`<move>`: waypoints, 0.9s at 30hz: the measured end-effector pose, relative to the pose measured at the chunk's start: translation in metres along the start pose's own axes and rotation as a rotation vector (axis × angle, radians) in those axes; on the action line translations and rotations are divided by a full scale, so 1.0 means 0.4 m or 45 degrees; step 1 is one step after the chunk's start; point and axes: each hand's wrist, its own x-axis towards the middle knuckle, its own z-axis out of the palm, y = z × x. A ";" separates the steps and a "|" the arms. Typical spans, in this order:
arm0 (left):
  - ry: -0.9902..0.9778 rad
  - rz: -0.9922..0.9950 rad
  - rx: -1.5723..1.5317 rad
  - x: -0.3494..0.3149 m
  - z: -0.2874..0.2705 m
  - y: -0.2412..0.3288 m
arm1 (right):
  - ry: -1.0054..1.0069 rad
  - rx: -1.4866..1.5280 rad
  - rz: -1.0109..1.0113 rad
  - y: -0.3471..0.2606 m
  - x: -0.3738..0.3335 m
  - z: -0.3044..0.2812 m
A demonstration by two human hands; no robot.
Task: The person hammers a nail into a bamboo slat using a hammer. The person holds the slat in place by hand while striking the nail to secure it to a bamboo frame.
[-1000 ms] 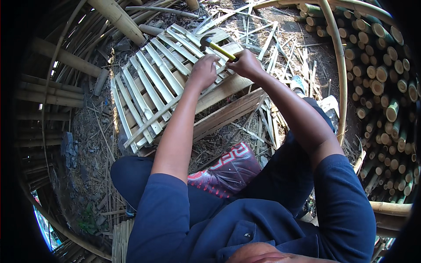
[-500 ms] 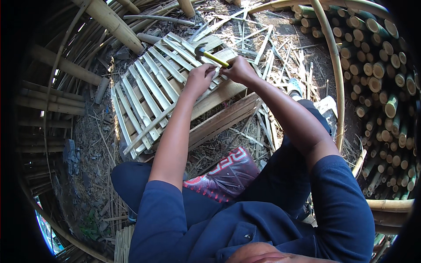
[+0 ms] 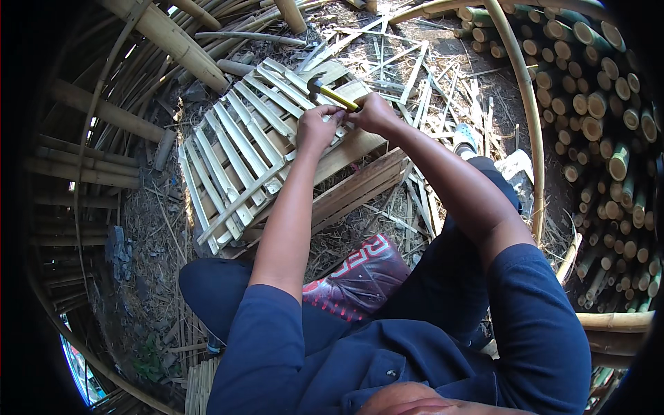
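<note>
My right hand is closed round the yellow-and-black handle of a claw hammer, whose dark head points to the upper left. Close beside it, my left hand has its fingers pinched together near the right end of a bamboo crosspiece. Whatever sits between those fingertips is too small to make out. Under both hands lies a panel of pale split-bamboo slats, laid side by side with gaps. A long thin bamboo strip crosses the slats' near ends. The panel rests on a wooden plank support.
Cut bamboo poles are stacked at the right behind a bent bamboo pole. Loose bamboo strips litter the ground beyond the panel. Thick bamboo poles stand at the upper left. A dark red printed bag lies between my legs.
My left hand has shifted slightly right and down, its forearm moving right. The right hand and hammer have moved only a little. The view has tilted slightly.
</note>
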 end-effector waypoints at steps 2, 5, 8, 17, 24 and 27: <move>0.033 0.035 0.044 -0.001 0.003 -0.001 | 0.030 0.031 -0.036 0.003 -0.001 0.005; 0.066 0.083 0.123 -0.015 0.006 0.007 | 0.066 0.037 -0.059 0.012 -0.003 0.002; 0.072 0.108 0.185 -0.029 0.010 0.025 | 0.108 0.025 -0.077 0.021 -0.011 -0.015; 0.073 0.190 0.093 -0.030 0.003 0.007 | 0.115 0.039 -0.049 0.019 -0.107 -0.099; 0.122 0.230 0.107 -0.040 0.010 0.010 | 0.092 0.047 -0.016 0.036 -0.172 -0.139; 0.114 0.152 0.091 -0.044 0.015 0.026 | 0.040 0.011 0.131 0.022 -0.185 -0.163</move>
